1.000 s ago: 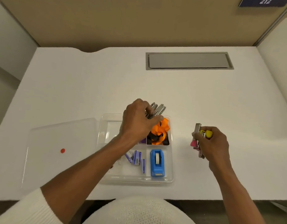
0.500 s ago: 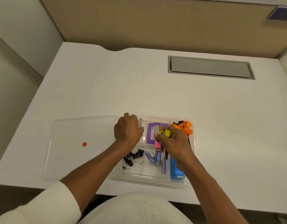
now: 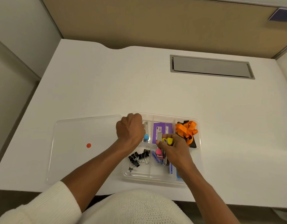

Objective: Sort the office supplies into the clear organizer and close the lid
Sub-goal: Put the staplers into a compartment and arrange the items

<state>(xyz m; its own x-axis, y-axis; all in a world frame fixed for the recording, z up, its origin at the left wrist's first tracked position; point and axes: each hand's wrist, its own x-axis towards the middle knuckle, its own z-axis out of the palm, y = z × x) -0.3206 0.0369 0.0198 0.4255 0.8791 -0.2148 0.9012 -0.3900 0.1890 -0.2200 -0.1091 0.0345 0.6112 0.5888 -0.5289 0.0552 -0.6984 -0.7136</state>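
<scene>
The clear organizer (image 3: 162, 178) sits near the table's front edge, with its lid (image 3: 84, 151) lying flat to its left. My left hand (image 3: 130, 130) is curled over the back left compartment. It grips silver mini staplers (image 3: 145, 125), and a blue-tipped one (image 3: 146, 137) shows beside it. My right hand (image 3: 175, 151) hovers over the middle compartments, shut on a yellow mini stapler (image 3: 167, 140) and a pink one (image 3: 159, 151). A purple box (image 3: 159, 128), orange ribbon (image 3: 187, 129), black binder clips (image 3: 138, 156) and blue staple packs (image 3: 155, 156) lie inside.
A blue tape dispenser (image 3: 178, 174) is mostly hidden under my right forearm. The lid bears a red dot (image 3: 88, 145). A grey cable hatch (image 3: 210, 67) is set into the table at the back right. Partition walls enclose the table.
My right hand has carried the yellow and pink staplers from the table on the right to over the organizer. My left hand moved the silver staplers left and down into the back left compartment.
</scene>
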